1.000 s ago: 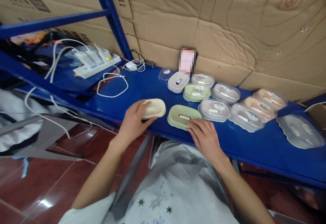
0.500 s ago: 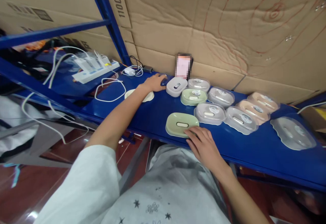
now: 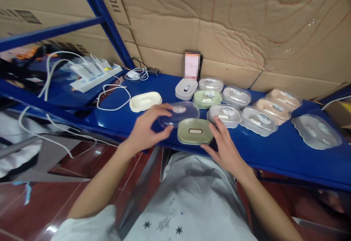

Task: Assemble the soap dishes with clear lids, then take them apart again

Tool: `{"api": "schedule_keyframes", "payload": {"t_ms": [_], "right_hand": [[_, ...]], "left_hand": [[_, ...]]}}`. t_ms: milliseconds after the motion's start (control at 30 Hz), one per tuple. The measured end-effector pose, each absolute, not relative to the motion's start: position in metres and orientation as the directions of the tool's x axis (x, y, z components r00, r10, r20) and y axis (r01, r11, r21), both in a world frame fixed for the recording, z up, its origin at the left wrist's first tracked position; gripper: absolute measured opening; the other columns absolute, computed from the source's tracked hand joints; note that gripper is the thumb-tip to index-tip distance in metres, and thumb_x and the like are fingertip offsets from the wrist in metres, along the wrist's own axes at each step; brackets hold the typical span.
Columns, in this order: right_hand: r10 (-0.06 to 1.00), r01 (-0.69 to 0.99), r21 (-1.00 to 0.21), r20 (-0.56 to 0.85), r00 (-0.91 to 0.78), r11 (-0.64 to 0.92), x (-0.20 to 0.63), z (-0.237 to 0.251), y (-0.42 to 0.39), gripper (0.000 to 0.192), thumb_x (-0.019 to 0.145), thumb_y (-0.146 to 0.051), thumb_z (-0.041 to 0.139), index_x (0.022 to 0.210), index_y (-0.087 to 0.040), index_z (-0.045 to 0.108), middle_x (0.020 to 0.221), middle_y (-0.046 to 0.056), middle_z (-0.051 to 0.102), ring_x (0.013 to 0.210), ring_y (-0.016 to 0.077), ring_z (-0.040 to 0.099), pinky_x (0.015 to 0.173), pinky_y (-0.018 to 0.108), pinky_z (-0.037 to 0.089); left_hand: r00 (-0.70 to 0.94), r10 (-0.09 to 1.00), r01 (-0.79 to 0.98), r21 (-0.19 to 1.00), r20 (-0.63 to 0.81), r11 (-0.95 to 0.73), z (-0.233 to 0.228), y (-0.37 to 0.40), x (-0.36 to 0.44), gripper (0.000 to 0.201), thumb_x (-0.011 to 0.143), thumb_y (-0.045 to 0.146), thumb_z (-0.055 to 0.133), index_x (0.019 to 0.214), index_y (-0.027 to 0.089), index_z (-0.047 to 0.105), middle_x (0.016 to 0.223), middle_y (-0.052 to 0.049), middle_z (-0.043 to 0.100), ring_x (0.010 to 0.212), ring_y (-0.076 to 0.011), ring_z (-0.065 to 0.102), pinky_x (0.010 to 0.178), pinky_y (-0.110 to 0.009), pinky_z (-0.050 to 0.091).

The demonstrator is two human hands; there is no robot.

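Head view: I see the green dish [image 3: 195, 137] at centre, right hand [image 3: 226, 149] spread wide at its three o'clock, perhaps to steady it; left hand [image 3: 148, 128] grips the clear lid [image 3: 181, 113] endwise at eleven, likely leaving its underside free.

A phone [image 3: 192, 65] stands before cardboard [image 3: 170, 25], right of a power strip [image 3: 95, 78].

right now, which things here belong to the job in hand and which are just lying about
Likely the job:
clear lid, held in the left hand
green dish, at the right hand
cream tray and lidded dishes, probably

Seemingly just lying about:
phone
power strip
white charger
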State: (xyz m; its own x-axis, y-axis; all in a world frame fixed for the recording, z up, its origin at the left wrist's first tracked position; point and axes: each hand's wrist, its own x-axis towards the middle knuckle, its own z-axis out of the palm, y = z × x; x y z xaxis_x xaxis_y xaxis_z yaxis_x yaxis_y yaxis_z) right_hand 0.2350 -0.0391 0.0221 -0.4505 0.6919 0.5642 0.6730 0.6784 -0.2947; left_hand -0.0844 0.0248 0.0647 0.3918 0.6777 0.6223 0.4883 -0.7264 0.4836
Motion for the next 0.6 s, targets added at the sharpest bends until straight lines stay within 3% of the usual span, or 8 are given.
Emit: {"api": "schedule_keyframes", "payload": {"t_ms": [67,133,200,300,433,600], "right_hand": [[0.694,0.671,-0.282,0.533,-0.485,0.686,0.237,0.024,-0.034,0.094,0.106,-0.032,0.067,0.178,-0.032,0.007,0.181,0.018,0.025,0.169,0.0357,0.022,0.131,0.065,0.038],[0.698,0.669,-0.270,0.481,-0.530,0.693,0.239,0.026,-0.029,0.089,0.107,-0.034,0.066,0.178,-0.033,0.012,0.179,0.016,0.032,0.169,0.0345,0.025,0.132,0.065,0.037],[0.705,0.662,-0.276,0.434,-0.561,0.697,0.243,0.027,-0.027,0.084,0.107,-0.037,0.066,0.177,-0.034,0.019,0.176,0.013,0.040,0.167,0.0331,0.029,0.132,0.064,0.038],[0.722,0.658,-0.311,0.407,-0.560,0.686,0.248,0.027,-0.027,0.078,0.108,-0.038,0.064,0.175,-0.034,0.025,0.177,0.010,0.038,0.168,0.0320,0.028,0.131,0.062,0.040],[0.727,0.659,-0.322,0.416,-0.547,0.680,0.250,0.023,-0.025,0.072,0.110,-0.033,0.058,0.175,-0.034,0.028,0.177,0.010,0.038,0.168,0.0309,0.028,0.131,0.060,0.040],[0.716,0.664,-0.293,0.422,-0.556,0.688,0.248,0.019,-0.022,0.071,0.110,-0.030,0.057,0.175,-0.036,0.027,0.177,0.011,0.037,0.168,0.0318,0.026,0.131,0.061,0.041]], "left_hand": [[0.520,0.602,0.376,0.470,0.606,-0.798,0.052,0.006,-0.067,0.028,0.097,0.026,0.073,0.123,0.023,0.063,0.139,-0.012,0.070,0.137,-0.0266,0.067,0.118,-0.044,0.055],[0.606,0.553,0.319,0.462,0.572,-0.828,0.042,0.003,-0.053,0.034,0.098,0.024,0.070,0.132,0.024,0.062,0.143,-0.013,0.067,0.142,-0.0276,0.064,0.121,-0.046,0.054],[0.646,0.537,0.319,0.448,0.542,-0.835,0.035,0.009,-0.045,0.044,0.100,0.022,0.067,0.144,0.025,0.057,0.149,-0.014,0.063,0.148,-0.0285,0.059,0.125,-0.050,0.050],[0.700,0.507,0.339,0.391,0.502,-0.856,0.028,0.018,-0.041,0.062,0.103,0.025,0.065,0.161,0.028,0.045,0.166,-0.017,0.049,0.160,-0.0334,0.045,0.131,-0.060,0.041],[0.726,0.516,0.396,0.336,0.455,-0.854,0.020,0.021,-0.040,0.078,0.106,0.037,0.068,0.173,0.033,0.028,0.178,-0.018,0.033,0.168,-0.0385,0.027,0.132,-0.067,0.036],[0.708,0.544,0.427,0.341,0.449,-0.837,0.012,0.022,-0.038,0.080,0.107,0.040,0.066,0.175,0.038,0.023,0.179,-0.014,0.032,0.169,-0.0367,0.026,0.131,-0.064,0.040]]}}
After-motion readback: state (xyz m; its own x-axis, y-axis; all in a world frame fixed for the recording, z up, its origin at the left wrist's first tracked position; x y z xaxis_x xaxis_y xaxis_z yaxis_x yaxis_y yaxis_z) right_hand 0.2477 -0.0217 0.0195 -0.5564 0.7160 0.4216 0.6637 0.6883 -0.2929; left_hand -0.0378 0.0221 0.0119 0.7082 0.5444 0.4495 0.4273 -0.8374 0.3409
